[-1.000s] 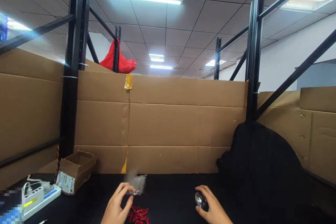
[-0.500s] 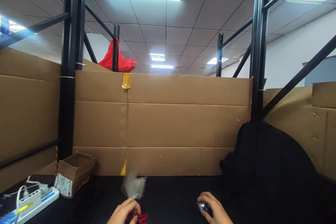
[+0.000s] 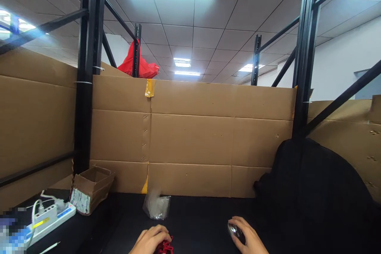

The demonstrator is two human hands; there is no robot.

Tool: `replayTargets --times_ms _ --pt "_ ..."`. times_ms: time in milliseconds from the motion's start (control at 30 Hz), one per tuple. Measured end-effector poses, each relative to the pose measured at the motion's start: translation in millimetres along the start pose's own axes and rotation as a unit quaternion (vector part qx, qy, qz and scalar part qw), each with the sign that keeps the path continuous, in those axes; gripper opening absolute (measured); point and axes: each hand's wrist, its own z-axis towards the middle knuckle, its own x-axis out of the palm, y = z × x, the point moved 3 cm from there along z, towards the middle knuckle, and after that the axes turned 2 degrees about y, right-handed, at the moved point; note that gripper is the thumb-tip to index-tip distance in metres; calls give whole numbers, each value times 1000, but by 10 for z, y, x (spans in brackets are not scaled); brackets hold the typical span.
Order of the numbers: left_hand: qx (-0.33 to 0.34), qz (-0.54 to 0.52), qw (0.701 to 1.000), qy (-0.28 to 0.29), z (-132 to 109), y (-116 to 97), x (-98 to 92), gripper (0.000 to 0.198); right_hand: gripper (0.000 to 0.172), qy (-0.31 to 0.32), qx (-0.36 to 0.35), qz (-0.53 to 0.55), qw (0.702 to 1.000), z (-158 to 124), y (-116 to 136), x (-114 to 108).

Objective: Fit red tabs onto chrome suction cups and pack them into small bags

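Some red cords (image 3: 166, 247), free earlier, are clutched in left fingers (image 3: 161, 233); right fingers (image 3: 239, 222) still grip something shiny (image 3: 237, 233).

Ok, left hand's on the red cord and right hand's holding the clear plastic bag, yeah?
No on the right hand: it holds a shiny rounded object, per the head view. The left hand is on the red cord, as you said.

Shows deep red on tangled strands (image 3: 165, 247); silver gloss, dark patches on rounded object (image 3: 236, 232). Translucent whitish on plastic bag (image 3: 160, 208). Black on tabletop (image 3: 199, 218), cloth heap (image 3: 311, 194) and posts (image 3: 82, 127). Brown on cardboard panel (image 3: 190, 139), amber-yellow on tape (image 3: 150, 88). Brown on box (image 3: 98, 190), white on label (image 3: 81, 201). White and blue on power strip (image 3: 64, 216). Pale grey, dark-line grid on ceiling (image 3: 220, 10).
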Motion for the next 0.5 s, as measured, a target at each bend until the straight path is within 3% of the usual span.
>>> replayTargets --times_ms 200,500 --pt "-33 -45 998 -31 -208 -361 -315 29 33 4 -1 -20 1000 -19 15 5" --pt "-23 -68 996 -46 -219 -256 -375 26 34 32 -20 -31 999 2 -19 35"
